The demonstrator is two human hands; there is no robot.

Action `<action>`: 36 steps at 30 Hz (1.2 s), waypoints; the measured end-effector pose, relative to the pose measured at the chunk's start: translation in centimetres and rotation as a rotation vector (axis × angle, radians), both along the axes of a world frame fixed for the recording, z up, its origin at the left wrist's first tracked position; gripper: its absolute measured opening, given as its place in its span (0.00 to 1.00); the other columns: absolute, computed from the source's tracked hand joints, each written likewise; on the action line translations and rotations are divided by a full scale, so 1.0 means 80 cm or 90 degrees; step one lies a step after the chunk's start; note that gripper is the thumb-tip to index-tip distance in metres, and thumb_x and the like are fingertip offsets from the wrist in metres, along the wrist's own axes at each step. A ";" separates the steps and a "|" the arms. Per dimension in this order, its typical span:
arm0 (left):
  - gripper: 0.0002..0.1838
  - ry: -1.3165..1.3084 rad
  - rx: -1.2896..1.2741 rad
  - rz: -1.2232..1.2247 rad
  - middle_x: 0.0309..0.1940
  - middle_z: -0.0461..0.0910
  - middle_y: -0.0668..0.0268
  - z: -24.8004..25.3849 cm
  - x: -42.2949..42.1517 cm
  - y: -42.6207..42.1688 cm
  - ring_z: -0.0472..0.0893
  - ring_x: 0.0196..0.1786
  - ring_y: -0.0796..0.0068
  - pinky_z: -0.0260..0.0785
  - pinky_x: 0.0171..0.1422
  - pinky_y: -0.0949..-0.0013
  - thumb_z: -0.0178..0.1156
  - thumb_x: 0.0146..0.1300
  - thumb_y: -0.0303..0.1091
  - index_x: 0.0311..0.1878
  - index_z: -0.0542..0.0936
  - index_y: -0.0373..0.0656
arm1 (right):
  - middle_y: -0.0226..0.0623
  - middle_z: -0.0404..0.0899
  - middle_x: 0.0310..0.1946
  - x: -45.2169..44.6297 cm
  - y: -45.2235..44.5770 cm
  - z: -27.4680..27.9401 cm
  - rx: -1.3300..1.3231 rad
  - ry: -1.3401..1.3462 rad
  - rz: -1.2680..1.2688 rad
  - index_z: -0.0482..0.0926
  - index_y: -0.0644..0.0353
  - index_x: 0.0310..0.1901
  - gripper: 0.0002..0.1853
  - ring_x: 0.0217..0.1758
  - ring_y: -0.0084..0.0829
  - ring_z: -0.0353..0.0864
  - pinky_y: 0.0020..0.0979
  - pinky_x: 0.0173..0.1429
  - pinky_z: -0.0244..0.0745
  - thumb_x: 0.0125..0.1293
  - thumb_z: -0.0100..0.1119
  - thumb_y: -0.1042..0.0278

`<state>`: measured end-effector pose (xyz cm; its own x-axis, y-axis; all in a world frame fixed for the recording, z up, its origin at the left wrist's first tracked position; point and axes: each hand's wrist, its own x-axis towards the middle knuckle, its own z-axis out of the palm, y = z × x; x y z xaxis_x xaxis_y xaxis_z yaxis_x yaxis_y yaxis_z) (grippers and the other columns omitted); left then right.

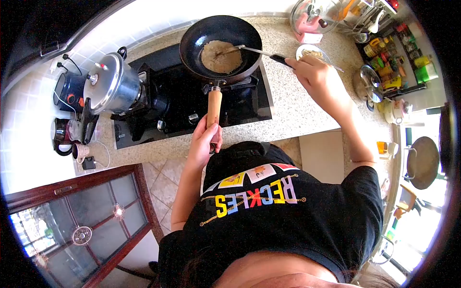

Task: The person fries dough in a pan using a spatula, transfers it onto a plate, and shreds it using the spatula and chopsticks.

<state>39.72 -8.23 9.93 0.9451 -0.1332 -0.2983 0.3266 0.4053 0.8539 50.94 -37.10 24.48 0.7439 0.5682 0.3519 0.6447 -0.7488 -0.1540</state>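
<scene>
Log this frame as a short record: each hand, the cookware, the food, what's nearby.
Left hand: grips the wooden handle of the wok
Right hand: holds a long utensil reaching into the wok
Cookware: wok over the black cooktop
Food: one flat, light-brown round inside the wok
Nearby: lidded metal pot at left; plate at right

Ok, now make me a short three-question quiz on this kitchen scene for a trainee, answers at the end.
1. Which hand grips the wok's wooden handle, and which the long-handled utensil?
2. What lies in the wok?
A. A heap of noodles
B. A flat, light-brown round of food
C. Whole eggs
3. True or false: the pressure cooker at the left has its lid off.

Key:
1. Left hand on the wooden handle, right hand on the utensil.
2. B.
3. False; the pressure cooker has its lid on.
</scene>
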 end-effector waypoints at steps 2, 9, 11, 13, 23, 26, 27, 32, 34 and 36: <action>0.18 -0.004 -0.002 0.000 0.30 0.75 0.66 0.000 0.000 0.000 0.71 0.20 0.80 0.61 0.19 0.77 0.49 0.70 0.37 0.59 0.66 0.40 | 0.44 0.76 0.29 0.011 -0.002 -0.007 0.041 0.003 -0.001 0.80 0.62 0.46 0.13 0.30 0.42 0.81 0.38 0.35 0.76 0.60 0.56 0.76; 0.17 -0.006 -0.004 0.008 0.31 0.75 0.67 0.007 -0.002 -0.002 0.72 0.20 0.80 0.61 0.19 0.77 0.49 0.71 0.36 0.58 0.67 0.40 | 0.42 0.75 0.20 0.056 -0.020 -0.043 0.266 0.160 -0.138 0.81 0.60 0.49 0.13 0.18 0.25 0.70 0.31 0.28 0.67 0.63 0.59 0.69; 0.17 0.005 0.001 0.007 0.30 0.75 0.67 0.007 -0.001 -0.002 0.72 0.20 0.80 0.61 0.20 0.77 0.48 0.71 0.36 0.58 0.67 0.40 | 0.34 0.75 0.19 0.068 -0.030 -0.056 0.270 0.162 -0.143 0.81 0.59 0.51 0.14 0.18 0.19 0.66 0.26 0.25 0.64 0.65 0.59 0.68; 0.16 0.005 -0.002 0.007 0.30 0.74 0.67 0.007 -0.001 -0.002 0.72 0.20 0.80 0.61 0.20 0.77 0.48 0.71 0.36 0.58 0.67 0.40 | 0.29 0.79 0.22 0.068 -0.033 -0.058 0.449 0.340 -0.205 0.81 0.61 0.51 0.14 0.18 0.15 0.64 0.22 0.23 0.61 0.68 0.56 0.65; 0.17 0.011 -0.001 0.005 0.29 0.74 0.67 0.008 0.000 -0.002 0.72 0.20 0.80 0.61 0.19 0.77 0.48 0.71 0.35 0.59 0.66 0.39 | 0.27 0.73 0.27 0.010 -0.044 -0.131 0.928 0.687 -0.246 0.71 0.67 0.58 0.18 0.17 0.10 0.59 0.14 0.16 0.49 0.70 0.54 0.67; 0.18 0.014 0.003 0.001 0.29 0.73 0.67 0.010 0.000 -0.003 0.71 0.20 0.80 0.61 0.19 0.78 0.48 0.71 0.35 0.60 0.65 0.39 | 0.24 0.69 0.27 -0.014 -0.033 -0.136 0.958 0.695 -0.216 0.66 0.69 0.61 0.24 0.18 0.09 0.57 0.14 0.18 0.48 0.65 0.58 0.73; 0.18 0.014 0.005 0.000 0.29 0.73 0.67 0.009 0.000 -0.003 0.71 0.20 0.80 0.61 0.19 0.78 0.48 0.71 0.35 0.60 0.65 0.39 | 0.24 0.69 0.27 -0.019 -0.031 -0.136 0.961 0.695 -0.216 0.66 0.69 0.61 0.24 0.18 0.09 0.57 0.14 0.18 0.48 0.65 0.58 0.73; 0.18 -0.009 0.062 -0.001 0.28 0.71 0.69 0.009 -0.001 -0.005 0.70 0.19 0.82 0.59 0.18 0.79 0.55 0.66 0.31 0.57 0.67 0.38 | 0.22 0.68 0.25 -0.031 -0.030 -0.136 0.948 0.671 -0.185 0.68 0.67 0.60 0.23 0.18 0.10 0.56 0.15 0.20 0.47 0.63 0.58 0.76; 0.19 0.004 0.057 -0.007 0.26 0.70 0.70 0.009 0.000 -0.004 0.69 0.20 0.82 0.60 0.19 0.78 0.56 0.65 0.30 0.57 0.66 0.38 | 0.22 0.68 0.25 -0.034 -0.027 -0.132 0.929 0.653 -0.185 0.69 0.67 0.59 0.22 0.17 0.10 0.56 0.15 0.20 0.47 0.63 0.58 0.76; 0.20 0.018 0.052 -0.012 0.25 0.69 0.71 0.007 -0.001 -0.002 0.69 0.20 0.83 0.60 0.19 0.78 0.58 0.64 0.28 0.57 0.66 0.37 | 0.22 0.66 0.23 -0.038 -0.023 -0.129 0.948 0.651 -0.178 0.71 0.62 0.58 0.19 0.17 0.10 0.55 0.14 0.20 0.48 0.65 0.55 0.78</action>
